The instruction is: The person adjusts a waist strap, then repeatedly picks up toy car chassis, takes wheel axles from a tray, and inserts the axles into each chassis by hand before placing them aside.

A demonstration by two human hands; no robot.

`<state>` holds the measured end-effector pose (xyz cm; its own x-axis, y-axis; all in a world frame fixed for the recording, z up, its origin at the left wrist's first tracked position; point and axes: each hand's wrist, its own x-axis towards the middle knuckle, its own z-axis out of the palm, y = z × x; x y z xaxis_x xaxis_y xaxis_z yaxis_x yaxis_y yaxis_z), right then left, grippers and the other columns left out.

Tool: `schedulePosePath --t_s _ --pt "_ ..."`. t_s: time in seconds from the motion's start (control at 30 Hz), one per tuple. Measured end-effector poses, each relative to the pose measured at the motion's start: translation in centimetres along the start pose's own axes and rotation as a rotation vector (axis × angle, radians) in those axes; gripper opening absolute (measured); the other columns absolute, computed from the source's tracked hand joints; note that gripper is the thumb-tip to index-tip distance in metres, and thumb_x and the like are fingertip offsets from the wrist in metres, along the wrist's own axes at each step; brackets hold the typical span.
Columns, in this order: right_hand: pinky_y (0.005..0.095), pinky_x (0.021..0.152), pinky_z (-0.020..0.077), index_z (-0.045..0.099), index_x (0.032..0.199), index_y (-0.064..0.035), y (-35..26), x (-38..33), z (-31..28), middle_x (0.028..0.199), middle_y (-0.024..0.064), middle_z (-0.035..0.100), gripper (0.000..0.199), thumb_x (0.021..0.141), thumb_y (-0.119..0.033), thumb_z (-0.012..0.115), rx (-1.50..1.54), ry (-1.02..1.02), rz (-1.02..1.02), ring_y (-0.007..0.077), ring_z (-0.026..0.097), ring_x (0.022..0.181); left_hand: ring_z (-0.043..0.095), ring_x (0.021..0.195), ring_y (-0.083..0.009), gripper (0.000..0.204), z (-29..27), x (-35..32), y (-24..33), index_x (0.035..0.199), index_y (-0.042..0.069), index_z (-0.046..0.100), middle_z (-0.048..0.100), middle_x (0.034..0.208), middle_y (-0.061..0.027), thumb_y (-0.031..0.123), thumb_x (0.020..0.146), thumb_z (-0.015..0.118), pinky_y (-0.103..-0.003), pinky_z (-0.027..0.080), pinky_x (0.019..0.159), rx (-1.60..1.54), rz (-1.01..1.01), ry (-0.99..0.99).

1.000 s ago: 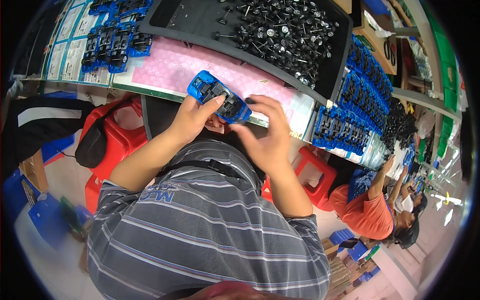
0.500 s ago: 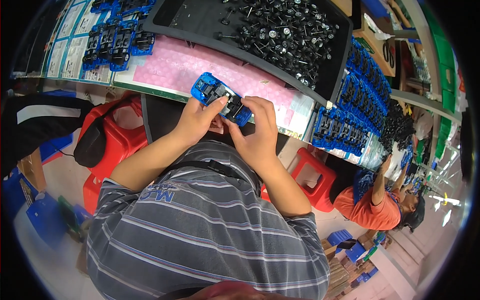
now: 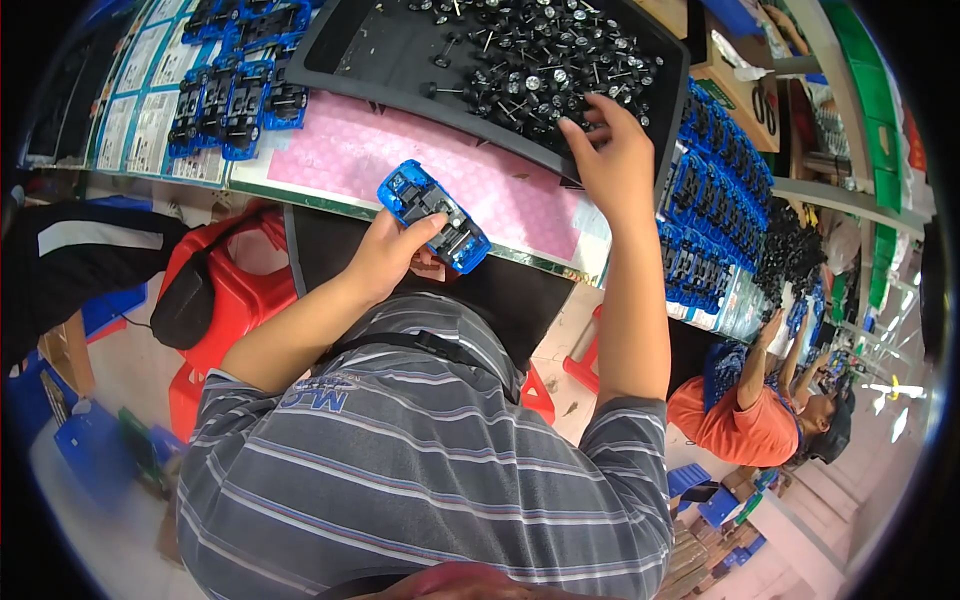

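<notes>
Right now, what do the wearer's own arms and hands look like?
Short dark grey sleeves with pale stripes; bare forearms, no watch or cable visible. Left hand and right hand are both ungloved.

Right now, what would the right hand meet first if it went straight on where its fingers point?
Most likely the heap of small black wheels on axles in the black tray. The right hand looks close, but whether it touches them is unclear.

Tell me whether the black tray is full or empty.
Partly full: the black tray has wheel-and-axle pieces heaped toward its right side, while its bottom shows bare at the left.
</notes>
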<state>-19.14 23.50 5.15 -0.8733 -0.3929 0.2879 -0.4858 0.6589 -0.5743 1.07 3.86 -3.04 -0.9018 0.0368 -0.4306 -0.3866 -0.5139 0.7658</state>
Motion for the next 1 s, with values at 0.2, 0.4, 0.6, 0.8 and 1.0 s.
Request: schedulePosePath --t_s 0.2,0.4,0.6,0.8,1.0 --pt "0.0269 0.063 0.0508 0.073 0.112 -0.0018 0.0 2.8 1.3 0.086 0.0099 0.070 0.040 0.078 -0.020 0.083 -0.035 -0.237 0.163 0.0124 0.061 0.066 0.072 0.081 -0.0192 0.027 1.4 0.1 0.4 0.115 0.004 0.056 0.069 0.094 -0.0101 0.025 0.098 0.060 -0.031 0.060 0.065 -0.217 0.114 0.004" --pt "0.0287 0.065 0.0499 0.073 0.090 -0.0010 0.5 2.2 1.3 0.089 0.0086 0.063 0.013 0.083 -0.012 0.076 -0.016 -0.020 -0.002 0.0165 0.062 0.070 0.068 0.099 -0.0236 0.039 -0.4 -0.3 0.3 0.134 0.005 0.045 0.063 0.118 -0.0122 0.019 0.099 0.055 -0.034 0.059 0.071 -0.247 -0.020 -0.135" --pt "0.0290 0.068 0.0518 0.067 0.098 0.0002 1.2 2.5 1.2 0.095 0.0115 0.065 0.019 0.080 -0.001 0.075 -0.033 -0.156 0.010 0.0187 0.063 0.070 0.068 0.099 -0.0220 0.050 -0.3 -0.2 0.3 0.142 0.005 0.039 0.062 0.120 -0.0125 0.020 0.098 0.056 -0.032 0.058 0.070 -0.200 0.007 -0.126" --pt "0.0333 0.068 0.0512 0.072 0.099 -0.0001 1.3 2.7 1.3 0.078 0.0130 0.064 0.019 0.082 -0.007 0.074 -0.163 -0.146 -0.050 0.0234 0.064 0.070 0.068 0.098 -0.0219 0.054 0.0 -0.1 0.7 0.144 0.005 0.036 0.062 0.120 -0.0122 0.022 0.097 0.057 -0.031 0.058 0.071 -0.185 -0.022 -0.155" --pt "0.0316 0.067 0.0518 0.072 0.089 -0.0011 -0.5 1.4 0.1 0.097 0.0108 0.060 0.008 0.084 -0.007 0.074 0.017 0.198 -0.111 0.0229 0.062 0.074 0.070 0.073 -0.0175 0.036 0.3 -0.3 0.9 0.124 0.008 0.046 0.068 0.096 -0.0112 0.026 0.097 0.063 -0.025 0.056 0.060 -0.130 -0.002 -0.114"
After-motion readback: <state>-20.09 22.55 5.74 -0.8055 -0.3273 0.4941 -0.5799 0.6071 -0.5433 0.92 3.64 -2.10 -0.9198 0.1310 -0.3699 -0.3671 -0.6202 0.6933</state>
